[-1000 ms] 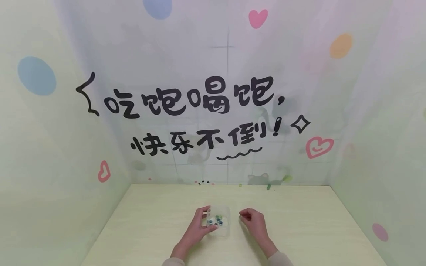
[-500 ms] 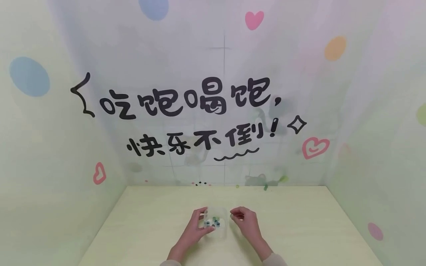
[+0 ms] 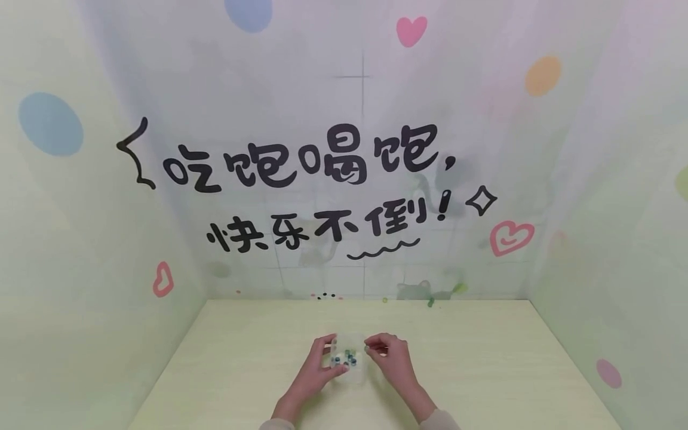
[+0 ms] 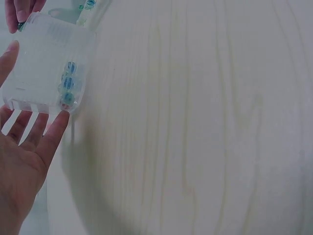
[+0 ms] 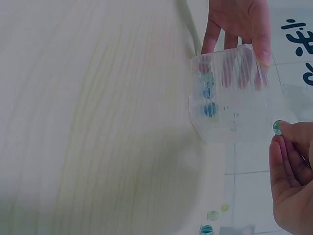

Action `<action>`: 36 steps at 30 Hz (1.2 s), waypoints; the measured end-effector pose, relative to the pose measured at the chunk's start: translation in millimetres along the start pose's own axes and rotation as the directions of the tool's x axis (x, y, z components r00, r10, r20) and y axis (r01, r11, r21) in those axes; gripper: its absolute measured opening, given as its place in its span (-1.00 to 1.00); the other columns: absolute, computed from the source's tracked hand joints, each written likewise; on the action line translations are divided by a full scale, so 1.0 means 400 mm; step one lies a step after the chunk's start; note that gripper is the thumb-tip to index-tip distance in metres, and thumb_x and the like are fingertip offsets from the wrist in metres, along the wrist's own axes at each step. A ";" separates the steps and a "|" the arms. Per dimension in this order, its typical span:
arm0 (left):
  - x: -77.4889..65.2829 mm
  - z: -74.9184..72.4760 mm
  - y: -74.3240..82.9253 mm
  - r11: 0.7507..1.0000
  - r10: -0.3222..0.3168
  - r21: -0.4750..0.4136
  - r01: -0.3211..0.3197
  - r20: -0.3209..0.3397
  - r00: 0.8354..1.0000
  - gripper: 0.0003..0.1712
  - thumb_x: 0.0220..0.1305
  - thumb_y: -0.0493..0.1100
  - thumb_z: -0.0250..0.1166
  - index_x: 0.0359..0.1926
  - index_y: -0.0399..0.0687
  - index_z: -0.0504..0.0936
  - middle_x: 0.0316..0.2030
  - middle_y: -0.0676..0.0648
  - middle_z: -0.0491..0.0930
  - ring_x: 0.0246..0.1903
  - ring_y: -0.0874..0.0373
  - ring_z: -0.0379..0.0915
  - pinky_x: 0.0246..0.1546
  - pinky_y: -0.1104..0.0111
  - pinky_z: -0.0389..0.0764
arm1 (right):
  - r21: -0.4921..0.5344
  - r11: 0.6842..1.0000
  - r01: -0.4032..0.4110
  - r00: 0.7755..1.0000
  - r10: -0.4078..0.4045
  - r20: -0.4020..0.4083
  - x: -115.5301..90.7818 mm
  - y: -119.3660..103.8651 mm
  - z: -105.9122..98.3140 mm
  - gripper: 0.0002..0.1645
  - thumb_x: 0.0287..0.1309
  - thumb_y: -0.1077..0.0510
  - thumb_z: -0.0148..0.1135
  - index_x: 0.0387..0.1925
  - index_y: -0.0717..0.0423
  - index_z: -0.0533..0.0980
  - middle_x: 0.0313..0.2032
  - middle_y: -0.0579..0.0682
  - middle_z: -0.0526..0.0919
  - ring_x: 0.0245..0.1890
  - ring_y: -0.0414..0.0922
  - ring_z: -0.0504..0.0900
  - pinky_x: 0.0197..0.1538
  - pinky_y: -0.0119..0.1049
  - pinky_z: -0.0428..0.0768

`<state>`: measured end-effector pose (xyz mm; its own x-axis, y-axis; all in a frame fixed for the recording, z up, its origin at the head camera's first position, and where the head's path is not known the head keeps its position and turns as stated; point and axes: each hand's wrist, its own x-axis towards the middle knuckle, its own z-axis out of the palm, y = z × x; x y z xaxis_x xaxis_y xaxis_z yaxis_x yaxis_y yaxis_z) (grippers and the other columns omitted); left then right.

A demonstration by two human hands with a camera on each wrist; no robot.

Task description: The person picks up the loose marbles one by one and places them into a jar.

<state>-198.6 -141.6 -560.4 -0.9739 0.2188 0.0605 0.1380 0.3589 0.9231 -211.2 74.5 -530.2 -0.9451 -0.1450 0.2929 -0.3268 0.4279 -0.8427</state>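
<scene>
R grip (image 3: 395,359) w/ marble (image 5: 278,128) now closer to clr box (image 4: 41,63).

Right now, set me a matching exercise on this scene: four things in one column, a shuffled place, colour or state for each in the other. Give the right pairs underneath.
Column one
1. Left hand
2. Right hand
3. Clear container
4. Table

Column two
A. Pale, with a wood-grain pattern
B. See-through, with several marbles inside
C. Grips something that holds marbles
D. Pinches a single greenish marble

Right pairs: 1-C, 2-D, 3-B, 4-A
</scene>
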 end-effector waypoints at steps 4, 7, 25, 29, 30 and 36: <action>0.003 -0.002 0.004 1.000 0.001 0.006 -0.001 0.003 1.000 -0.11 0.25 -0.05 0.42 0.45 -0.16 0.14 0.43 -0.34 0.16 0.35 -0.40 0.21 0.12 0.02 0.67 | -0.002 1.000 0.001 1.000 -0.001 0.024 0.001 -0.005 0.003 -0.84 0.12 0.35 0.37 -0.22 0.17 0.67 -0.26 0.04 0.77 -0.28 -0.24 0.68 -0.20 -0.57 0.67; 0.009 0.001 0.005 1.000 0.001 0.013 -0.001 0.003 1.000 -0.10 0.25 -0.04 0.42 0.45 -0.15 0.14 0.43 -0.33 0.16 0.35 -0.40 0.20 0.12 0.02 0.67 | -0.012 1.000 0.021 1.000 -0.021 0.020 0.002 -0.009 0.001 -0.84 0.10 0.37 0.37 -0.23 0.18 0.67 -0.27 0.04 0.76 -0.29 -0.21 0.69 -0.20 -0.54 0.69; -0.001 -0.003 0.000 1.000 0.013 0.021 -0.013 -0.012 1.000 -0.11 0.25 -0.07 0.42 0.45 -0.15 0.15 0.42 -0.32 0.18 0.33 -0.38 0.23 0.12 0.07 0.68 | -0.004 1.000 -0.016 0.998 0.016 -0.062 -0.001 -0.007 -0.047 -0.87 0.12 0.35 0.38 -0.26 0.20 0.68 -0.29 0.06 0.77 -0.28 -0.12 0.71 -0.20 -0.49 0.70; -0.001 -0.003 -0.001 1.000 0.017 -0.001 -0.017 -0.003 1.000 -0.10 0.23 -0.11 0.42 0.45 -0.17 0.14 0.43 -0.32 0.16 0.34 -0.39 0.22 0.12 0.08 0.68 | 0.001 0.999 -0.043 0.993 0.043 -0.106 0.003 0.007 -0.074 -0.89 0.13 0.35 0.38 -0.26 0.20 0.69 -0.29 0.05 0.78 -0.29 -0.13 0.70 -0.21 -0.50 0.70; -0.002 -0.003 0.000 1.000 0.018 -0.008 -0.018 0.000 1.000 -0.10 0.23 -0.12 0.43 0.45 -0.18 0.13 0.43 -0.33 0.16 0.34 -0.39 0.22 0.12 0.08 0.68 | 0.004 0.999 -0.052 0.992 0.053 -0.116 0.004 0.011 -0.080 -0.89 0.12 0.35 0.38 -0.27 0.20 0.69 -0.30 0.05 0.78 -0.30 -0.15 0.70 -0.22 -0.51 0.69; -0.004 -0.003 0.002 1.000 0.006 0.001 -0.006 -0.010 1.000 -0.09 0.22 -0.06 0.43 0.45 -0.16 0.14 0.45 -0.33 0.19 0.35 -0.40 0.21 0.11 0.04 0.68 | 0.020 0.998 -0.066 0.985 0.068 -0.161 0.017 0.026 -0.113 -0.90 0.13 0.36 0.37 -0.29 0.19 0.70 -0.30 0.08 0.78 -0.31 -0.15 0.70 -0.28 -0.54 0.67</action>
<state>-197.2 -142.6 -559.4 -0.9748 0.2118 0.0700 0.1442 0.3586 0.9223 -220.8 118.3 -516.6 -0.9524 0.0297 0.3034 -0.2638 0.4185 -0.8691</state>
